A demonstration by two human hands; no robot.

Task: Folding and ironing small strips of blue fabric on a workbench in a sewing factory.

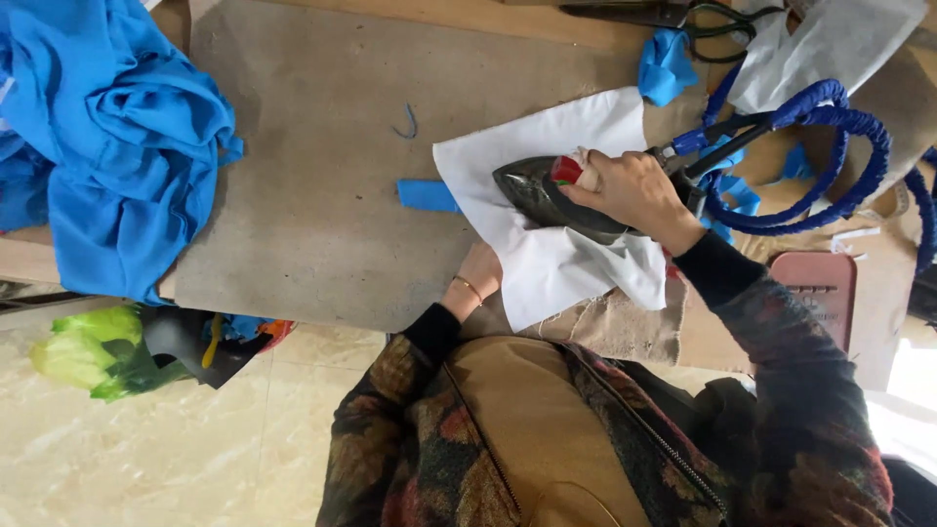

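Left hand (478, 273) mostly tucked under the white cloth (551, 195), fingers hidden, grip impossible to tell. Right hand (634, 190) wrapped tight around the handle of the dark iron (542, 190), pressed flat on the cloth atop the grey surface (312, 146); blue strip (427, 195) just beside.

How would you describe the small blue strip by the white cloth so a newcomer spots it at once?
Start at the grey pressing board that covers the table. Just left of the white cloth, where the right hand holds the iron, lies the small blue fabric strip. It is flat and rectangular, unlike the big crumpled blue fabric pile at far left and the thin curled blue thread above it.
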